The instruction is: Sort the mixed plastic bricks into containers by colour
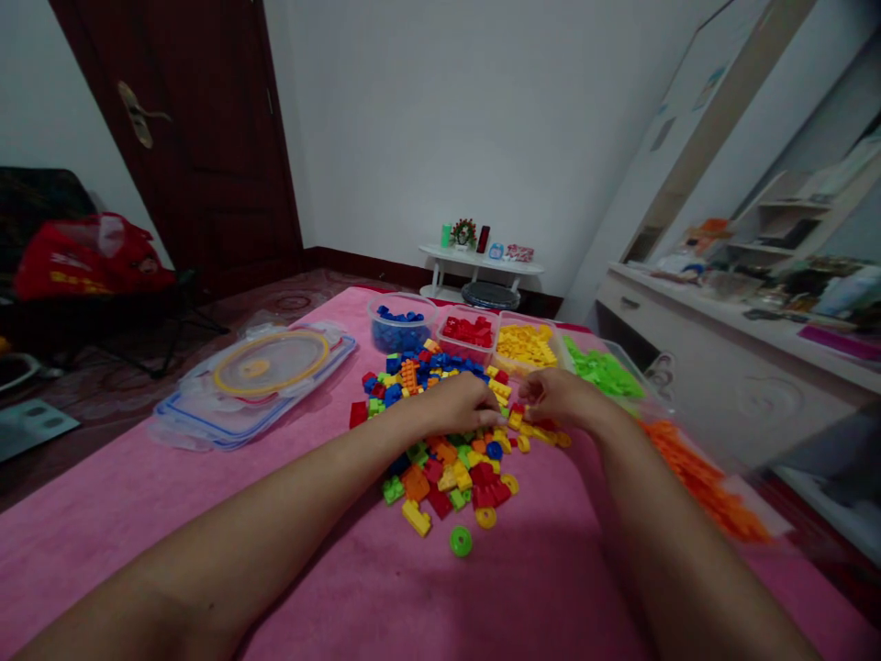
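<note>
A loose pile of toy building bricks point(415, 483) in blue, red, yellow, orange and green lies on the pink-covered table. Over the middle of the pile, my left hand point(462, 404) is closed, fingers curled down, with its fingertips near a yellow brick point(515, 420). My right hand point(561, 397) comes in at the pile's right edge, its fingers bent together beside red and yellow bricks. What either hand holds, if anything, is hidden or too small to make out. A green round piece point(461, 541) lies in front of the pile.
Behind the pile stand containers of blue bricks point(400, 332), red bricks point(468, 331) and yellow bricks point(527, 345). Green bricks point(603, 369) and orange bricks point(702, 482) sit in containers along the right. Stacked lids point(227, 415) lie on the left of the pink cloth point(330, 588).
</note>
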A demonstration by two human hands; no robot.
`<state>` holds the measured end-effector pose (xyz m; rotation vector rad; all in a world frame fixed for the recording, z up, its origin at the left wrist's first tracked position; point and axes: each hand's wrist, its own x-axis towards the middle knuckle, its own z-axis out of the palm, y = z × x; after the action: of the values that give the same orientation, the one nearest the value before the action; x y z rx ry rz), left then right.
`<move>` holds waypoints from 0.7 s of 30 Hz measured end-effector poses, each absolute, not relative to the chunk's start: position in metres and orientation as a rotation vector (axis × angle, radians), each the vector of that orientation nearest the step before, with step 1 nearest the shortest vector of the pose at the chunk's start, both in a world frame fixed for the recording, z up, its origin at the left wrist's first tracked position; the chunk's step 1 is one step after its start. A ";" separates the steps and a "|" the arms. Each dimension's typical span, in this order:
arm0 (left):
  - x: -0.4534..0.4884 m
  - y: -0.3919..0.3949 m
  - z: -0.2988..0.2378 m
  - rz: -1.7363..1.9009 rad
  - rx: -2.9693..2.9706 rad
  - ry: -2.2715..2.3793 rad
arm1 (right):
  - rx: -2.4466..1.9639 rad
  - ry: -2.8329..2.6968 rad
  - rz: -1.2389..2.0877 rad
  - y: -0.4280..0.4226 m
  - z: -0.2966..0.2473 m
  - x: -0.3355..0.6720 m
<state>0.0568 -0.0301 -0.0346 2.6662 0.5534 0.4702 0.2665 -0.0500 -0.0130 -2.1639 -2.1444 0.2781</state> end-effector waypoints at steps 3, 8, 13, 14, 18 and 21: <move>0.056 -0.030 -0.032 0.494 2.690 0.609 | -2.337 -2.203 0.286 -0.054 -0.011 0.270; 0.056 -0.027 -0.034 0.543 2.717 0.741 | -2.355 -2.208 0.274 -0.055 -0.006 0.266; 0.053 -0.016 -0.039 0.744 2.755 1.061 | -2.063 -2.124 0.179 -0.049 -0.008 0.258; 0.052 -0.014 -0.040 0.742 2.780 1.112 | -2.015 -2.063 0.117 -0.047 -0.012 0.255; 0.047 -0.009 -0.042 0.542 2.855 1.292 | -1.923 -1.934 -0.066 -0.040 -0.038 0.239; 0.047 -0.008 -0.043 0.469 2.892 1.358 | -1.927 -1.941 -0.095 -0.039 -0.053 0.234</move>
<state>0.0472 -0.0083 -0.0427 2.8920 1.3575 0.4686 0.2339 -0.0393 -0.0526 -1.9267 -1.9411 -0.0945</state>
